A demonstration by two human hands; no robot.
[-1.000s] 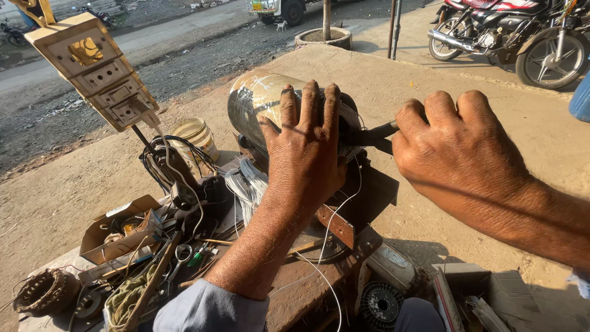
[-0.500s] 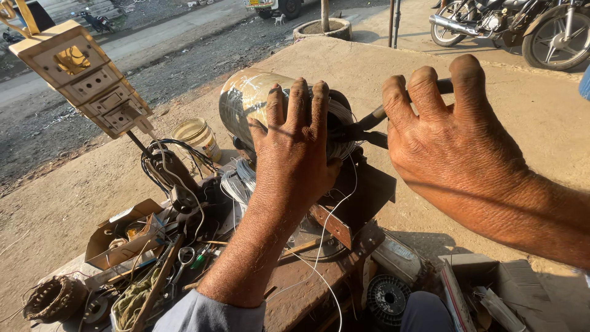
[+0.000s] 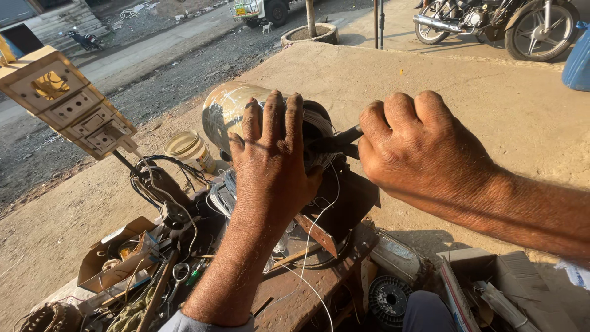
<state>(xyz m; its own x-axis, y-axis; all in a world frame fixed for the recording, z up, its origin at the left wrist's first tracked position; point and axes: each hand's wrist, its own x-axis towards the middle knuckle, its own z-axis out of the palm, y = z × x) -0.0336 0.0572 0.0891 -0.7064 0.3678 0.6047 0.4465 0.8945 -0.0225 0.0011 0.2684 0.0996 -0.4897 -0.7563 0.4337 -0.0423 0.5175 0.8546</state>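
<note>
In the head view, the left hand (image 3: 270,160) is laid flat, fingers spread, on the motor's wire winding (image 3: 316,138), which sits on a dark stand (image 3: 344,203). A dark tool (image 3: 335,144) is gripped in the curled fingers of the right hand (image 3: 418,147). The winding should be kept pressed and the tip worked gently, so strands are not nicked.

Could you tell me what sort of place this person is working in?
Probably an open-air roadside repair stall for electric motors. A motor casing rests under the left hand, scissors and wire clutter lie beside it, and a dirt road and a parked motorcycle lie beyond.
</note>
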